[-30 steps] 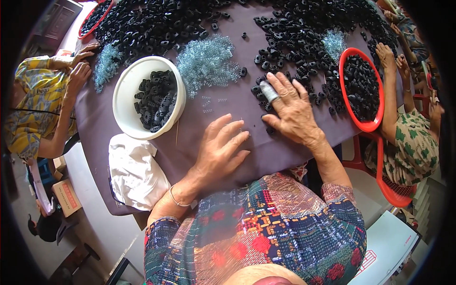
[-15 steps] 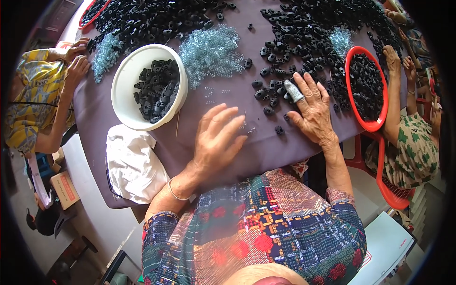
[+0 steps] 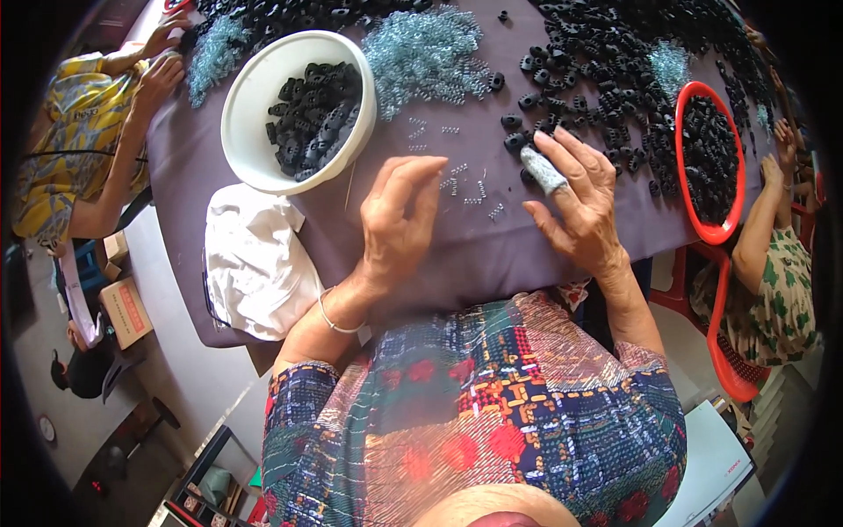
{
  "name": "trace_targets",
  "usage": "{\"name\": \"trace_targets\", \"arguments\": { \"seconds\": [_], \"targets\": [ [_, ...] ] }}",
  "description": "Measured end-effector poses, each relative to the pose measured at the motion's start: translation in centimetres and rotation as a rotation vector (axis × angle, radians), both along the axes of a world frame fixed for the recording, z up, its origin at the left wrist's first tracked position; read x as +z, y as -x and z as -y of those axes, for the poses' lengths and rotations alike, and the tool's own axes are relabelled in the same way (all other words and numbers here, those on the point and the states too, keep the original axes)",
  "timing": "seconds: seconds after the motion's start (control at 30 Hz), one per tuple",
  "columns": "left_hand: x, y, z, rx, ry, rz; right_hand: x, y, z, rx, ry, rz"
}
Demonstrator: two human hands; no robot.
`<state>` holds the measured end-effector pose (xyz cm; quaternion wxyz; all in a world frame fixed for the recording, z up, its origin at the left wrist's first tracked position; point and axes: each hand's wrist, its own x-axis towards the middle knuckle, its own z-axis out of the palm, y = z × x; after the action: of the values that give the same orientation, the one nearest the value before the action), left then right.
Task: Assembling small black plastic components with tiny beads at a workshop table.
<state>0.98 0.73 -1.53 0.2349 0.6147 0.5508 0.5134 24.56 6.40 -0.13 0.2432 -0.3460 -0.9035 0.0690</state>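
My left hand (image 3: 399, 211) hovers just left of several small loose coil springs (image 3: 474, 191) on the purple-grey cloth. Its fingers are bent and their tips come close to the thumb; whatever may be between them is too small to see. My right hand (image 3: 580, 206) lies low over the cloth at the near edge of the scattered black plastic parts (image 3: 562, 105), its fingers stretched and thumb apart. A grey-white wrap covers its index finger, whose tip is beside a few of these parts. Nothing shows in its grasp.
A white bowl (image 3: 235, 140) holding black parts stands left, beside a heap of springs (image 3: 426, 57). A crumpled white cloth (image 3: 255, 263) lies at the near left edge. At right is a red-rimmed basket (image 3: 736, 206) of black parts. Other people sit at both sides.
The view has shifted, so the table's things sit higher in the picture. My left hand's spread fingers have drawn together, uncovering more springs. My right hand has drawn back toward me over the cloth.
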Motion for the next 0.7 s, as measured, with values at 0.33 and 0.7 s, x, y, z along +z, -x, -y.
{"name": "trace_targets", "arguments": {
  "seconds": [0.33,0.7],
  "targets": [
    [0.2,0.1,0.2,-0.034,0.046,-0.014,-1.1,-0.5,0.9,-0.185,-0.072,-0.135],
    [0.0,-0.3,0.3,-0.081,0.017,-0.059,-0.2,3.0,-2.6,-0.168,-0.118,0.032]
  ]
}}
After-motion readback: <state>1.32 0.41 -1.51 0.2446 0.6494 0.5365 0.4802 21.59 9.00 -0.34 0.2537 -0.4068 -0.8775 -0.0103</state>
